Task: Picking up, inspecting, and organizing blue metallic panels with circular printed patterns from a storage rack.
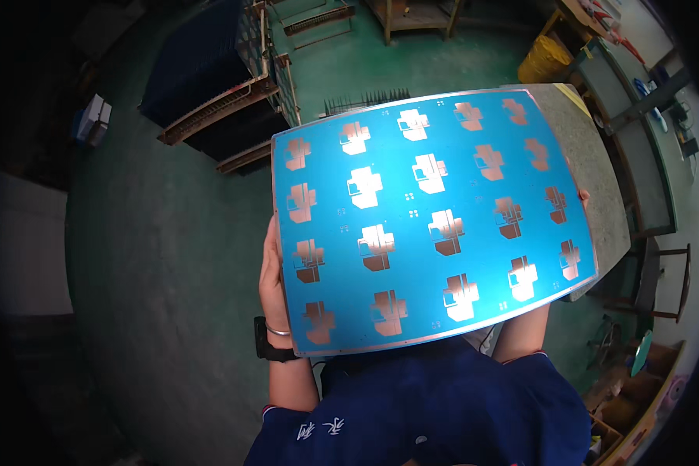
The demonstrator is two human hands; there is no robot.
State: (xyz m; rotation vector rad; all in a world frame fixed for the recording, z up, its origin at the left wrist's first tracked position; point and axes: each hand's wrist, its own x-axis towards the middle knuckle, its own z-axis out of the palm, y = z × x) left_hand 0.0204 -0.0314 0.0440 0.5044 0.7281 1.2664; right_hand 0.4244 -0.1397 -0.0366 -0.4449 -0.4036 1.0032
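Bright blue covers the face of a rectangular circuit panel (pixel 400 203), and on it twenty copper-coloured figures stand in four rows of five. Each figure has a blocky, stepped outline; some shine almost white under the light, others look dull brown. Between them are small groups of dots, and a narrow bare metal border runs around the edge. The panel is in front of the person's chest, a little tilted, its right part before a grey tabletop (pixel 610 175); whether they touch, I cannot tell. The left hand (pixel 270 264) holds the left edge, its visible fingers pressed together against it. Of the right hand (pixel 584 199), only fingertips appear at the right edge, so I cannot tell how its other fingers are placed. At far left, a rusty rack (pixel 217 109) stands on the green floor (pixel 171 295).
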